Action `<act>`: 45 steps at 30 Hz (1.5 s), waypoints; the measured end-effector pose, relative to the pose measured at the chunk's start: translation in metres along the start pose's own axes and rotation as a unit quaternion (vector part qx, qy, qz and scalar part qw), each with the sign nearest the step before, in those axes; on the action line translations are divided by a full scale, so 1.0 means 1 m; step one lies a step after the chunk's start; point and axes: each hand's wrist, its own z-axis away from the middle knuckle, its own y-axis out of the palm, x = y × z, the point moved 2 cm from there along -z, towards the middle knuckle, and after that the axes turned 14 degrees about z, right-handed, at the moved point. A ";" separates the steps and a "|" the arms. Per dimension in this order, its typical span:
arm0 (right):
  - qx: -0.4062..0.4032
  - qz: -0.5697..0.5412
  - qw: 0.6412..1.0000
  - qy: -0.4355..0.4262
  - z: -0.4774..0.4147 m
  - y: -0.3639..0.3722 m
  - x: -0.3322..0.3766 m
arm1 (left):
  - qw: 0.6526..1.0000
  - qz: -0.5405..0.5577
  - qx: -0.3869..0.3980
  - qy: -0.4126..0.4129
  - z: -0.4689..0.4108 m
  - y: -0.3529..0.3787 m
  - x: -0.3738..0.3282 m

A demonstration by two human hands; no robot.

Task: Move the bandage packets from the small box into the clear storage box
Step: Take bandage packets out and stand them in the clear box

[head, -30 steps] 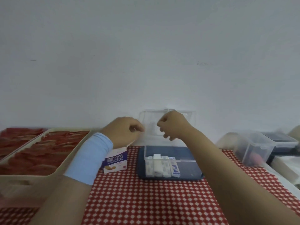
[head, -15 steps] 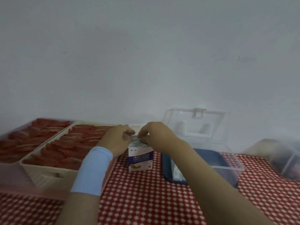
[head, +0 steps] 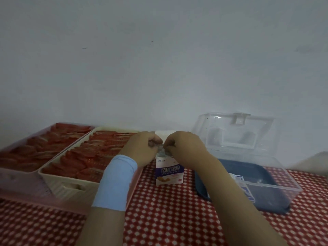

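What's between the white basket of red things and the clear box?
The small box stands there; the left hand and right hand pinch its top. Head view.

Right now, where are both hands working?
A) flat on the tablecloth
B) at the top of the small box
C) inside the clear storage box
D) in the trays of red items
B: the left hand and right hand both pinch at the top of the small box.

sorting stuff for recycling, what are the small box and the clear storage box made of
Small box: looks like thin cardboard, printed white and purple, with crisp folded edges. Clear storage box: likely rigid transparent plastic, glossy; the wall shows through its raised lid, which catches highlights.
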 end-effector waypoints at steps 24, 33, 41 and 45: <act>-0.069 -0.219 0.972 0.053 0.009 0.005 -0.027 | 0.995 0.091 -0.049 0.008 -0.003 0.005 -0.001; -0.160 -0.333 0.928 0.055 0.007 0.001 -0.027 | 0.985 0.136 -0.101 0.022 -0.001 0.000 -0.008; -0.132 -0.345 0.928 0.042 0.005 0.004 -0.028 | 0.981 0.169 -0.091 -0.009 -0.002 -0.001 -0.003; -0.097 -0.307 0.945 0.061 0.006 0.005 -0.036 | 0.971 0.217 -0.098 -0.030 -0.003 -0.006 0.002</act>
